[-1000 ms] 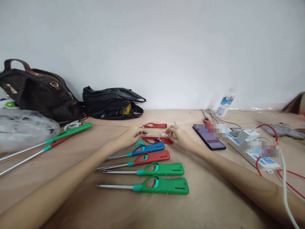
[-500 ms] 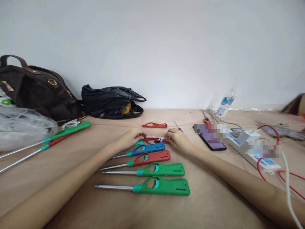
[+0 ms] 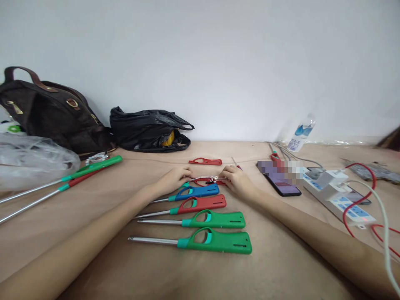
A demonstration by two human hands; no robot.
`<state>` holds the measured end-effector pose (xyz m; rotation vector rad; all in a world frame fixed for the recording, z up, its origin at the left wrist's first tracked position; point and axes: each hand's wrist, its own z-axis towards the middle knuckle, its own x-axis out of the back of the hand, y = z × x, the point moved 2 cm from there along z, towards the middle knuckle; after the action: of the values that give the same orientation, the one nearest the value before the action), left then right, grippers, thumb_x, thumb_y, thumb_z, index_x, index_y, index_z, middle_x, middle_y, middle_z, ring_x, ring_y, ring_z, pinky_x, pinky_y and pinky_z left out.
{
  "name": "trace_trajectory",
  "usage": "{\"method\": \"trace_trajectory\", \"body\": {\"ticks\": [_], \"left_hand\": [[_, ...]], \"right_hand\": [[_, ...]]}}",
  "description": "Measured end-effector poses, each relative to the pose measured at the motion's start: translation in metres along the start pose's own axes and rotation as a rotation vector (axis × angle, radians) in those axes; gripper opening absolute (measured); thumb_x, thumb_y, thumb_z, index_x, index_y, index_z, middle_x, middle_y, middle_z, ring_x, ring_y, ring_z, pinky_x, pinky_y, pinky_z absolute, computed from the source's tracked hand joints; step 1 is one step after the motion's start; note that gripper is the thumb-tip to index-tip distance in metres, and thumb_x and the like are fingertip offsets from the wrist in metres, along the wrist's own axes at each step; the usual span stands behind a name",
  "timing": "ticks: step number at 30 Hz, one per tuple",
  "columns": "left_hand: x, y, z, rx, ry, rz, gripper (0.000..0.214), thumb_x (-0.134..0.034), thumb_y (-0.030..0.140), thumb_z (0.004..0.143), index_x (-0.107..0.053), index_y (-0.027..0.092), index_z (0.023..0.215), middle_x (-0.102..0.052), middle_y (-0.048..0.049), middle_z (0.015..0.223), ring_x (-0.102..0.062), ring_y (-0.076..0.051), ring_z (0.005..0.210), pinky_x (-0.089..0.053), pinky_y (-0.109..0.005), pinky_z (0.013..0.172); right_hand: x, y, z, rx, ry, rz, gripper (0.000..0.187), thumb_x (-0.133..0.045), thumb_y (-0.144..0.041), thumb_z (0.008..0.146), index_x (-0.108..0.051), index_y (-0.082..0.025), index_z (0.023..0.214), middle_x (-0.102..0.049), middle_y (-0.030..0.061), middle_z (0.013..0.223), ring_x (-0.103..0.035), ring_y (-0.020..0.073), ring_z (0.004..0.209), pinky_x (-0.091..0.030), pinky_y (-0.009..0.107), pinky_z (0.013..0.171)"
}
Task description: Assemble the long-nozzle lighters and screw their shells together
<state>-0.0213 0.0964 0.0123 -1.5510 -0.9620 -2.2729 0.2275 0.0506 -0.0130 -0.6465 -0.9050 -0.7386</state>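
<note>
My left hand [image 3: 174, 178] and my right hand [image 3: 236, 180] pinch the two ends of an opened red lighter half [image 3: 208, 181] with wires and small parts showing, lying on the brown table [image 3: 281, 258]. Just in front of it lie assembled long lighters in a row: a blue one [image 3: 195, 192], a red one [image 3: 200, 203] and two green ones [image 3: 215, 219] [image 3: 218, 242]. A separate red shell half [image 3: 205, 161] lies beyond my hands. A small screwdriver [image 3: 235, 163] rests by my right hand.
A brown handbag [image 3: 50, 112] and a black plastic bag [image 3: 150, 131] stand against the wall. Two long lighters [image 3: 78, 174] and a clear bag [image 3: 31, 160] lie at left. A phone [image 3: 283, 183], a white power strip [image 3: 340, 196] with red cables and a bottle [image 3: 300, 133] are at right.
Both hands have stayed on the opened red lighter half and drawn it slightly toward the blue lighter. The camera shifted a little.
</note>
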Motion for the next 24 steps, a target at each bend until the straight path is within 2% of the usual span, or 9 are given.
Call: {"method": "trace_trajectory", "body": {"ticks": [4,8,16,24], "left_hand": [[-0.002,0.000,0.001,-0.008,-0.005,0.065,0.026,-0.045,0.016,0.090,-0.071,0.017,0.091,-0.062,-0.0063,0.094,-0.059,-0.018,0.086,-0.046,-0.026,0.078],[-0.001,0.002,0.002,-0.085,-0.031,0.159,0.029,-0.044,0.014,0.090,-0.072,0.018,0.091,-0.062,-0.0065,0.094,-0.058,-0.018,0.088,-0.046,-0.027,0.081],[0.001,0.006,0.002,-0.116,-0.044,0.252,0.029,-0.045,0.010,0.088,-0.072,0.020,0.094,-0.063,-0.0057,0.096,-0.059,-0.019,0.089,-0.046,-0.028,0.086],[0.003,0.019,0.005,-0.098,-0.038,0.353,0.025,-0.045,0.016,0.092,-0.070,0.016,0.089,-0.061,-0.0081,0.096,-0.058,-0.021,0.090,-0.047,-0.031,0.083]], "right_hand": [[0.001,-0.002,-0.001,0.014,0.001,-0.039,0.017,-0.049,-0.011,0.090,-0.066,-0.016,0.088,-0.063,0.0105,0.093,-0.056,0.0216,0.088,-0.045,0.033,0.080],[-0.001,-0.001,0.001,0.044,-0.019,-0.100,0.018,-0.051,-0.010,0.090,-0.067,-0.016,0.085,-0.062,0.0104,0.090,-0.055,0.0216,0.085,-0.043,0.033,0.077],[0.000,-0.006,0.009,0.146,-0.141,-0.305,0.018,-0.053,-0.010,0.090,-0.069,-0.017,0.096,-0.063,0.0104,0.094,-0.054,0.0213,0.085,-0.041,0.033,0.077],[-0.001,-0.002,0.009,0.083,-0.108,-0.196,0.020,-0.051,-0.014,0.093,-0.069,-0.016,0.086,-0.063,0.0103,0.092,-0.055,0.0212,0.087,-0.042,0.034,0.079]]}}
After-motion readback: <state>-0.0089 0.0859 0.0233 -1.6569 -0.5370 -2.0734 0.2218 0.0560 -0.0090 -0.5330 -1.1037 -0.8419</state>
